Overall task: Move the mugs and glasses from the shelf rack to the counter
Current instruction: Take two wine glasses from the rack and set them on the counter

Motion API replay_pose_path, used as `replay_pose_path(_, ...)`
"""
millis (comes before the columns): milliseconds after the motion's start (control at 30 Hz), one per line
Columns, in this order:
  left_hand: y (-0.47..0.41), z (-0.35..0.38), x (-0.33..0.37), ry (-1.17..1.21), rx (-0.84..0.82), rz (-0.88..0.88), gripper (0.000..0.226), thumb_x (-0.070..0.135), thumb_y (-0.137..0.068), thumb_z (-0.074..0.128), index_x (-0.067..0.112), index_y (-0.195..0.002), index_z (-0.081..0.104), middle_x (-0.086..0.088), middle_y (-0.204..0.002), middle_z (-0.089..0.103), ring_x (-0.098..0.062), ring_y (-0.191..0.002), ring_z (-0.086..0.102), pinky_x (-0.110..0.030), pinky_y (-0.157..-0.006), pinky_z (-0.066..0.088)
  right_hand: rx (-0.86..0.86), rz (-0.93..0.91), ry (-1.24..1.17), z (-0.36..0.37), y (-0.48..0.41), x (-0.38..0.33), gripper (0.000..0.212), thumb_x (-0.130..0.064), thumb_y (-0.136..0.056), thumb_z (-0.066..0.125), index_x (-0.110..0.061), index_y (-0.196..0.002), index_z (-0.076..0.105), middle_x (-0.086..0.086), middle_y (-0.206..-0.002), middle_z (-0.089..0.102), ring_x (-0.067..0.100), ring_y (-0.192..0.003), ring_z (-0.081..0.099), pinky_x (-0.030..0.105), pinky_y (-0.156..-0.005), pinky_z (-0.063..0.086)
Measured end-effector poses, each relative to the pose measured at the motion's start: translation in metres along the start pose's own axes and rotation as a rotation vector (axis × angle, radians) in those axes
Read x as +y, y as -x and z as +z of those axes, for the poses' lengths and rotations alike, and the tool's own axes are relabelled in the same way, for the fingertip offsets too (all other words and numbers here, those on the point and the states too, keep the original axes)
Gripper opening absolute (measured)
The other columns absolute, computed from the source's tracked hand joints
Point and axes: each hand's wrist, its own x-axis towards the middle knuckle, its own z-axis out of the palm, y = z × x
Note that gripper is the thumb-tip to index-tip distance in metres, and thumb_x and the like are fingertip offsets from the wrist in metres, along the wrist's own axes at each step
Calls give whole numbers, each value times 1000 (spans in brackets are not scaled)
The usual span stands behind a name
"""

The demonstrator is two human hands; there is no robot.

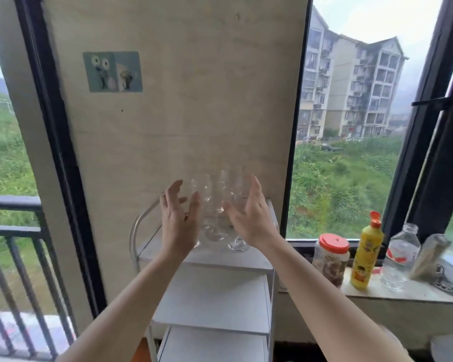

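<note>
Several clear ribbed glasses (215,205) stand close together on the top shelf of a white shelf rack (209,257), blurred and hard to tell apart. My left hand (179,218) is just left of them, fingers spread, palm facing the glasses. On their right side is my right hand (249,215), fingers apart too. Neither hand holds anything. No mugs show.
A stone windowsill (413,292) at the right carries a red-lidded jar (330,259), a yellow squeeze bottle (366,252), a clear plastic bottle (400,257) and a glass container (429,257). A beige wall panel stands behind the rack. A black railing (11,231) is at the left.
</note>
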Motion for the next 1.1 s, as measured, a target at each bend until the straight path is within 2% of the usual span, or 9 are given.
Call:
replay_pose_path(100, 3, -2, 3, 45, 24, 26, 38, 38, -99, 52, 22, -132, 40, -3, -125, 44, 5, -100, 55, -24, -82, 43, 13, -19, -47, 0, 4, -3, 83, -37, -96, 62, -29, -157, 7, 5, -155, 37, 21, -140, 40, 37, -115, 35)
replay_pose_path(200, 7, -12, 18, 51, 44, 81, 34, 31, -101, 51, 21, -131, 40, -5, -125, 46, 9, -99, 53, -29, -86, 45, 60, -58, -92, -7, 11, -13, 76, -42, -94, 62, -25, -152, 17, 1, -139, 50, 18, -120, 58, 38, -103, 47)
replay_pose_path(333, 19, -27, 57, 57, 105, 175, 33, 33, -100, 50, 21, -129, 42, -5, -123, 48, 4, -99, 55, -36, -87, 48, 109, -134, -147, -34, 30, -29, 69, -40, -93, 65, -22, -145, 23, 0, -123, 53, 5, -100, 62, 10, -79, 45)
replay_pose_path(433, 36, -27, 93, 78, 131, 211, 36, 36, -99, 49, 16, -128, 42, -7, -120, 50, -16, -102, 57, -47, -93, 47, 169, -211, -179, -74, 56, -38, 60, -36, -91, 64, -25, -137, 27, -3, -118, 55, 0, -95, 63, 5, -69, 45)
replay_pose_path(600, 90, 8, 176, 153, 106, 293, 37, 40, -99, 46, 19, -129, 41, -5, -118, 52, -1, -100, 53, -24, -90, 41, 288, -225, -166, -181, 125, -33, 53, -29, -94, 64, -22, -135, 31, -20, -113, 53, -15, -90, 61, 18, -71, 56)
replay_pose_path(733, 164, 65, 260, 270, -6, 314, 31, 41, -101, 46, 28, -128, 39, 3, -117, 54, 5, -99, 53, -14, -82, 42, 407, -170, -79, -293, 207, -12, 54, -27, -91, 66, -19, -134, 34, -16, -113, 52, -13, -86, 61, 17, -70, 53)
replay_pose_path(933, 312, 166, 384, 548, -270, 314, 45, 35, -99, 49, 9, -135, 38, -9, -122, 50, -22, -107, 58, -58, -86, 51, 598, -31, 65, -464, 356, 31, 59, -35, -83, 62, -28, -133, 33, -9, -117, 55, -6, -93, 61, 16, -74, 52)
replay_pose_path(1033, 397, 209, 440, 665, -414, 322, 47, 35, -99, 49, 8, -136, 39, -15, -123, 53, -33, -109, 57, -56, -90, 47, 713, 40, 149, -537, 434, 49, 63, -37, -82, 65, -27, -136, 33, -9, -118, 55, -2, -95, 62, 8, -77, 47)
replay_pose_path(1100, 453, 232, 478, 737, -506, 286, 49, 35, -98, 50, 9, -138, 39, -12, -125, 51, -31, -112, 55, -41, -89, 52, 775, 92, 187, -580, 485, 58, 64, -40, -81, 65, -26, -135, 32, -9, -117, 55, -8, -94, 62, 7, -77, 46)
